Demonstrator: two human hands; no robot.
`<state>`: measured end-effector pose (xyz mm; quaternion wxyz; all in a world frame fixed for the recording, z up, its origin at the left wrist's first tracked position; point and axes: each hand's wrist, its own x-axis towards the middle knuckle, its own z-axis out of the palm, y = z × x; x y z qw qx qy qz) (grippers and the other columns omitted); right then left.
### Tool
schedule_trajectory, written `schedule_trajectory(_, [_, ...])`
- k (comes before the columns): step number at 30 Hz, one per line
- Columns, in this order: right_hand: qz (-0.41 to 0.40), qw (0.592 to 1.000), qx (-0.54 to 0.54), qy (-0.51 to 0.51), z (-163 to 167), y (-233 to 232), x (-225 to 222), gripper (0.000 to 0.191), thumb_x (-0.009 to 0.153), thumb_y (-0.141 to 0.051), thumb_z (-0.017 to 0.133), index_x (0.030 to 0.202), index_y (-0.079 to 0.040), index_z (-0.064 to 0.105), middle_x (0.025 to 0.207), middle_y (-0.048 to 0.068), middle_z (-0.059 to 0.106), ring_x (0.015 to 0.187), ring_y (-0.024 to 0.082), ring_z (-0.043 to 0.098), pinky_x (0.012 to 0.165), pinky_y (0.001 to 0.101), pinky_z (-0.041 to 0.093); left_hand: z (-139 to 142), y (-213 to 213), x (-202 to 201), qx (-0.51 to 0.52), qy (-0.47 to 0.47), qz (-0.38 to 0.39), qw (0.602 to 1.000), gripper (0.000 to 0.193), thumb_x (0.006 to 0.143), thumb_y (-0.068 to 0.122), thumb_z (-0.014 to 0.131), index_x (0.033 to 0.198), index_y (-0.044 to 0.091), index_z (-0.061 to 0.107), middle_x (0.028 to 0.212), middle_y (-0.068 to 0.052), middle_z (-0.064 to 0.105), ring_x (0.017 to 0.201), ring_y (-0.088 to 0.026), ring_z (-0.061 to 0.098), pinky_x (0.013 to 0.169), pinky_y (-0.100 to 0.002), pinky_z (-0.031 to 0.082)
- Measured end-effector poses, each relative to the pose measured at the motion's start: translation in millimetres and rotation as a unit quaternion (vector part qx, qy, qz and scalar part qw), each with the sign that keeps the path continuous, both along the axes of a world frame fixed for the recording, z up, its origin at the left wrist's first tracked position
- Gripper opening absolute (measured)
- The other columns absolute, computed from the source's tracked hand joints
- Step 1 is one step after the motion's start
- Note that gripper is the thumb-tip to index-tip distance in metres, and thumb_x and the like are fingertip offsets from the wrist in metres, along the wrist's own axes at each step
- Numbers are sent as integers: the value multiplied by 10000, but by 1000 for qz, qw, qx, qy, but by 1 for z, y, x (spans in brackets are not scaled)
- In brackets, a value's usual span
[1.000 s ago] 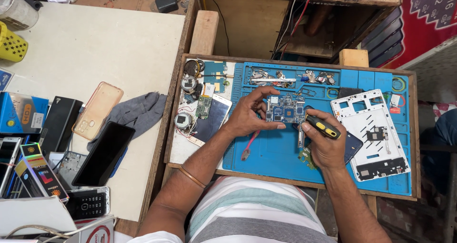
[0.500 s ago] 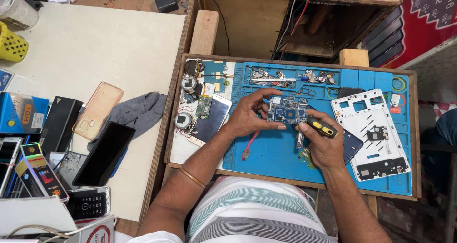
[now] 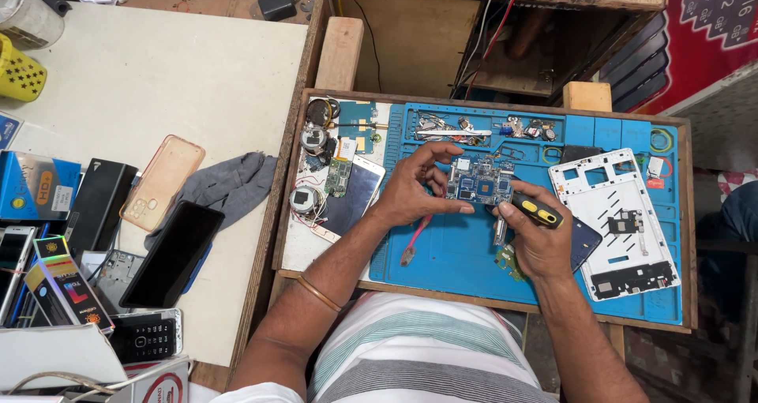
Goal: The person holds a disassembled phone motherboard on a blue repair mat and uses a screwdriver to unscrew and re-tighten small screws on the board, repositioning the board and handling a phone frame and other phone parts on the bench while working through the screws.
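Blue circuit board (image 3: 479,182) sits on blue work mat (image 3: 458,253), mid tray. Left hand (image 3: 414,186) pinches board's left edge. Right hand (image 3: 537,241) grips yellow-black screwdriver (image 3: 535,211), tip near board. Board looks thin, light, stiff, easy to break: hold by edges, not tiny parts.

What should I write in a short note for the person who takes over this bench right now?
Left hand: fingers pinch and steady the blue circuit board over the blue work mat.
Right hand: grips a yellow and black screwdriver, tip at the board's right edge.
White phone frame lies to the right on the mat; pink tool lies below the left hand.
Done: board is out of the frame.
Left: board not yet set down or refitted.
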<state>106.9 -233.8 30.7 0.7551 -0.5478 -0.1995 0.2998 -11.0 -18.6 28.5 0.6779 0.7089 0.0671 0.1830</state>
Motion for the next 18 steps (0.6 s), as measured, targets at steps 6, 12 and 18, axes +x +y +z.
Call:
schedule_trajectory(6, [1, 1000, -4, -3, 0, 0, 0, 414, 907, -36, 753, 1278, 89, 618, 1059, 177, 733, 931, 195, 738, 807, 279, 628, 0, 1, -1, -3, -2, -3, 1000, 856, 663, 200, 986, 1383, 126, 530, 1207, -75, 714, 840, -61, 673, 724, -232, 574])
schedule_trajectory(12, [4, 1000, -3, -3, -1, 0, 0, 418, 905, -44, 757, 1277, 87, 618, 1054, 176, 732, 928, 194, 737, 796, 280, 629, -2, 0, 0, 2, -1, -2, 1000, 820, 671, 189, 993, 1353, 118, 543, 1175, -67, 718, 836, -62, 675, 715, -231, 574])
schedule_trajectory(18, [4, 1000, -4, -11, 0, 0, 1, 416, 909, -45, 757, 1276, 93, 618, 1061, 183, 734, 933, 197, 740, 817, 281, 634, -1, 1, -1, 2, 9, -2, 1000, 848, 670, 184, 993, 1385, 109, 543, 1141, -68, 727, 833, -64, 666, 719, -230, 570])
